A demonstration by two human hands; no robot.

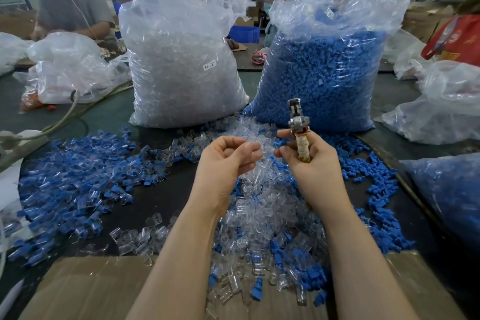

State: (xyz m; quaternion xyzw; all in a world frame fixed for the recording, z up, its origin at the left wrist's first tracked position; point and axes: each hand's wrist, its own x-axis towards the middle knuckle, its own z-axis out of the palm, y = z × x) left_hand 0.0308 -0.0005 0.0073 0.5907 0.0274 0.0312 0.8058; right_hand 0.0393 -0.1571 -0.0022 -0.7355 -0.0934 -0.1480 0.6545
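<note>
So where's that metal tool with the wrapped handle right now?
In the head view the tool stands upright in the right hand, just right of centre, in front of the bag of blue parts and above the clear pieces.

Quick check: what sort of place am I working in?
Probably a factory assembly bench: a sack of blue parts, a sack of clear parts, loose heaps across the table, and the right hand gripping a metal hand tool.

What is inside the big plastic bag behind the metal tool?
The bag behind the metal tool is packed with small blue plastic pieces below its crumpled top. Only the outer ones show; the middle is covered.
</note>
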